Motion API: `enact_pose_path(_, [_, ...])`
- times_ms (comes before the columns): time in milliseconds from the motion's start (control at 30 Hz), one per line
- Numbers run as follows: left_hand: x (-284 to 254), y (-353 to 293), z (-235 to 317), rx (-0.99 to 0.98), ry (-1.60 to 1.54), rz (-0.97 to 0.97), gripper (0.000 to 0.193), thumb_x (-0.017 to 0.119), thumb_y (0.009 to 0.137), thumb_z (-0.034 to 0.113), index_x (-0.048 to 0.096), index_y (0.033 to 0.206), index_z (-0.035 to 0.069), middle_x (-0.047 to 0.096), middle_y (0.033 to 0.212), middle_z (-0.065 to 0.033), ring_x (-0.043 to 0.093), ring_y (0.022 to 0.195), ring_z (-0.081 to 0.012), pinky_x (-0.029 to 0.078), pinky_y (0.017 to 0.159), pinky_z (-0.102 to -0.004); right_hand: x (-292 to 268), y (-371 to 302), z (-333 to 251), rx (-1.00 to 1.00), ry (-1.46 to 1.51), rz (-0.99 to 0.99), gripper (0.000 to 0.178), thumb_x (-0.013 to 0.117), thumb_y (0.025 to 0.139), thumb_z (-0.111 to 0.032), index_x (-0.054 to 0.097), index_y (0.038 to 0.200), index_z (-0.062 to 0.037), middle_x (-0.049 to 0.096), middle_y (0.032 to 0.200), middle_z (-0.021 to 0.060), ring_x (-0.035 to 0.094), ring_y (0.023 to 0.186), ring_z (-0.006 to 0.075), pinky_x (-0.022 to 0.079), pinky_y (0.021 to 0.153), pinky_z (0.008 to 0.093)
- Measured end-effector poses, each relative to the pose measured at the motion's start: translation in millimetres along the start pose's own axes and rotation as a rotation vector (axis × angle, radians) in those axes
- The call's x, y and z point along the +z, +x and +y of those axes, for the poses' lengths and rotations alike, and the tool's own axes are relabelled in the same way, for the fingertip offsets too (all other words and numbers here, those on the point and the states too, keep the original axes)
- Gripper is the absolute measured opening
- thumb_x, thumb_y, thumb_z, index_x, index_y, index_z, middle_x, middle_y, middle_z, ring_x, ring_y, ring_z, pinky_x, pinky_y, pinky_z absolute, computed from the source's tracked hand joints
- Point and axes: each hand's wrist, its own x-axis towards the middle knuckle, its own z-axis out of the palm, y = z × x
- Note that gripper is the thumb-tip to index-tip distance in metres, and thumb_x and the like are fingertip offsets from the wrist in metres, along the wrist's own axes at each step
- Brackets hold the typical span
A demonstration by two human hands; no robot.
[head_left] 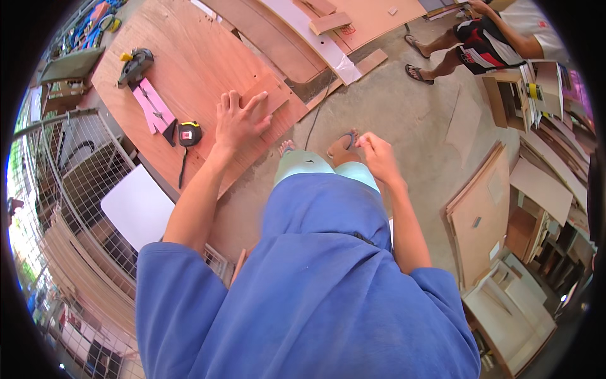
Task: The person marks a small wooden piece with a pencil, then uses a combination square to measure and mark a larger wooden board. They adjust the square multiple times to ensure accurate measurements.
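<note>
— Plywood under your palm, is it?

— Yes. My left hand (238, 120) lies flat with the fingers spread on a small reddish-brown rectangular plywood offcut (268, 99), and that offcut rests on the large reddish-brown plywood sheet (189, 63) that serves as my bench, close to its near edge.

— And the other hand?

— My right hand (376, 155) hangs in the air above the grey concrete floor (404, 101), well apart from the sheet. The fingers are curled in loosely; whether they pinch anything I cannot tell.

— What lies near the left hand?

— Just beside my wrist sits a black and yellow tape measure with a red face (189, 133). Beyond it, touching or nearly so, lies a pink flat square-shaped tool (153, 105), and farther up the sheet a grey and black power tool with a yellow part (134, 65).

— Anything else around?

— A white rectangular panel (136, 205) leans below the sheet's edge, beside a wire mesh fence (69, 164). A long white board (319, 41) lies across more brown sheets at the top. My feet in sandals (344, 144) show below my hands. Another person's legs in sandals (442, 50) stand at the upper right, near stacked brown cabinet parts (483, 215).
</note>
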Motion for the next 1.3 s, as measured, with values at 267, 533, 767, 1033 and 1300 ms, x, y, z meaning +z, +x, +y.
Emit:
enact_pose_path(267, [-12.9,-0.7,15.1,-0.008,-0.026,0.014,0.063,0.08,0.084,0.042,0.062,0.143,0.03,0.045,0.109,-0.0121,0.045,0.103,-0.0318,0.044,0.095,-0.0471,-1.0,-44.6,-7.7,0.083,0.095,0.115,0.027,0.063,0.107,-0.023,0.072,0.098,0.0015,0.065,0.075,0.0106,0.056,0.07,0.0142,0.048,0.067,0.0336])
enact_pose_path(533, [-18.6,-4.6,15.4,-0.029,-0.061,-0.033,0.064,0.077,0.087,0.047,0.061,0.146,0.029,0.049,0.114,-0.0143,0.045,0.108,-0.0352,0.043,0.1,-0.0497,-4.0,-55.4,-13.2,0.152,0.088,0.102,0.026,0.065,0.106,-0.022,0.071,0.099,0.002,0.071,0.078,0.0131,0.061,0.07,0.0147,0.05,0.068,0.0338])
enact_pose_path(767, [-17.5,-1.7,14.1,-0.03,-0.082,-0.004,0.058,0.072,0.096,0.048,0.06,0.148,0.026,0.053,0.114,-0.0146,0.048,0.108,-0.0361,0.044,0.101,-0.0498,6.2,-64.2,-8.7,0.134,0.17,0.127,0.026,0.066,0.105,-0.023,0.071,0.097,0.0014,0.071,0.076,0.0128,0.063,0.069,0.0165,0.051,0.068,0.034])
enact_pose_path(1033, [-3.8,18.4,-1.2,-0.269,-0.363,0.016,0.037,0.075,0.098,0.033,0.072,0.134,0.023,0.06,0.106,-0.0126,0.055,0.103,-0.0324,0.046,0.096,-0.0445,-3.3,-62.8,-5.2,0.13,0.101,0.121,0.026,0.069,0.102,-0.024,0.07,0.095,0.0009,0.067,0.072,0.0114,0.059,0.066,0.0156,0.048,0.064,0.0363])
enact_pose_path(1300, [-5.7,22.1,-22.0,-0.145,-0.421,0.016,0.034,0.08,0.094,0.034,0.078,0.126,0.021,0.063,0.097,-0.0054,0.059,0.101,-0.0269,0.048,0.092,-0.0431,-7.2,-73.7,2.3,0.211,0.175,0.127,0.027,0.07,0.102,-0.025,0.069,0.093,0.0005,0.054,0.066,0.0051,0.047,0.064,0.0124,0.041,0.06,0.0345])
